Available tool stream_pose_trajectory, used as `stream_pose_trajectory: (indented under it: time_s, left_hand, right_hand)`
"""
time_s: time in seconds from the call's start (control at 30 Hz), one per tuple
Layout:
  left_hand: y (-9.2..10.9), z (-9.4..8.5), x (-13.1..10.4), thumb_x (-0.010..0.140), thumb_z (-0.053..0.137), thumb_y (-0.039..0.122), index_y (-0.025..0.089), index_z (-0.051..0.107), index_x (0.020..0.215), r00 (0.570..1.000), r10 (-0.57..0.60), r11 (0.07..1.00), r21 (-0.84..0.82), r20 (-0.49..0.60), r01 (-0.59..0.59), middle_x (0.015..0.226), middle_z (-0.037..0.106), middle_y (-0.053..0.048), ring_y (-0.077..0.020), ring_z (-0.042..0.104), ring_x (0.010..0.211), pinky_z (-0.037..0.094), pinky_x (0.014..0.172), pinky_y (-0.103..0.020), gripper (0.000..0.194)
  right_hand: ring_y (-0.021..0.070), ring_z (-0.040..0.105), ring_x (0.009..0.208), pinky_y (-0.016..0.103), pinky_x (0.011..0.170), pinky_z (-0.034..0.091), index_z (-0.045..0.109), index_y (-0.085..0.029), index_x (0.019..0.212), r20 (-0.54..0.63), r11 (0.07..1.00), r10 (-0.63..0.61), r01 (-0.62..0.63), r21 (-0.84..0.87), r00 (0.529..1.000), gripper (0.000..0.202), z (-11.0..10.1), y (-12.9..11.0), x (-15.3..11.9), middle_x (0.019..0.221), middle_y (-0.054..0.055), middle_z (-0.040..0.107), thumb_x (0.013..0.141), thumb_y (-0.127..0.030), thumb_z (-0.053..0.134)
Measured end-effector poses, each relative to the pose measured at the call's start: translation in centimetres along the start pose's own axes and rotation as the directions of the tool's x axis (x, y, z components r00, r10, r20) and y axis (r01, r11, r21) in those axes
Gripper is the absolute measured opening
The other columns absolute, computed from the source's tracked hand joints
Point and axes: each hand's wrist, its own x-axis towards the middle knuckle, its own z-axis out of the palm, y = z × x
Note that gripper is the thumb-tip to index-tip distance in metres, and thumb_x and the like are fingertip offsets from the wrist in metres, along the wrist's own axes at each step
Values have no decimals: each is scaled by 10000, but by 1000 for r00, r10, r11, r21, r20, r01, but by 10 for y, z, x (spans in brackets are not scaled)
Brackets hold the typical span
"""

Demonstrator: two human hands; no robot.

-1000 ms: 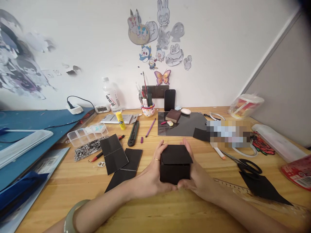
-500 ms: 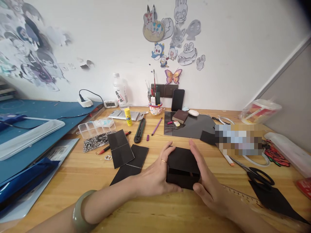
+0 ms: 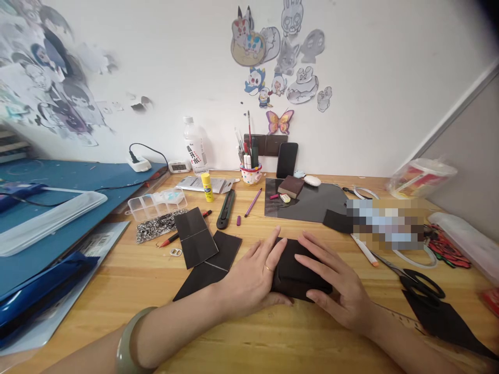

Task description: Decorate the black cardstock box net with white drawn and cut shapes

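- The black, boxy card piece [image 3: 298, 272] sits between both hands, at the near middle of the pale wooden surface [image 3: 241, 343].
- Left hand [image 3: 247, 275]: fingers parted across its top left, thumb along its front bottom edge.
- Right hand [image 3: 345, 283]: fingers spread over its top right, thumb at its front.
- Black-handled metal scissors [image 3: 419, 280] lie right of the right hand.

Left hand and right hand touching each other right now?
Apart. Head view: black top of the box shows between left hand and right hand, fingers and thumbs not meeting.
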Motion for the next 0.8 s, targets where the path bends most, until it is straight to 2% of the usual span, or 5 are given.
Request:
stream_pose_trajectory:
  time_s: [0.27,0.4,0.47,0.6,0.8]
  left_hand:
    - [2,0,0,739,594,517,126,-253,1338,999,-45,998,-42,25,46,1433,38,-304,-326,67,1342,301,1021,-493,1109]
    - [2,-1,0,749,618,459,163,-240,1348,994,-95,991,-91,57,100,1450,58,-263,-322,133,1338,309,1027,-477,1087]
    - [1,-1,0,752,621,448,173,-226,1354,992,-108,988,-105,58,114,1454,73,-246,-319,156,1335,306,1031,-474,1075]
    - [1,0,-1,752,623,443,181,-201,1363,991,-124,985,-117,55,130,1456,92,-229,-314,180,1330,300,1040,-468,1058]
    - [1,0,0,755,627,419,191,-209,1360,990,-131,982,-132,60,138,1455,88,-231,-324,194,1324,315,1025,-484,1057]
  right_hand:
    - [354,226,1318,554,1018,276,387,-151,1335,8,1000,2,-2,-20,1000,534,-2,0,1,1443,138,305,855,-372,461]
    - [311,289,1298,513,1034,269,394,-190,1324,-88,985,164,-159,68,982,470,-8,-8,7,1424,112,341,893,-376,378]
    - [276,390,1231,466,997,335,428,-220,1284,-204,937,348,-339,80,915,411,-13,-11,12,1343,103,437,893,-342,398]
    - [220,570,891,344,722,485,538,-244,1117,-344,742,650,-664,96,677,316,-29,-14,21,982,64,584,848,-397,477]
    - [207,604,775,304,634,478,638,-239,935,72,593,786,-781,196,614,296,-41,-20,26,827,29,656,805,-471,507]
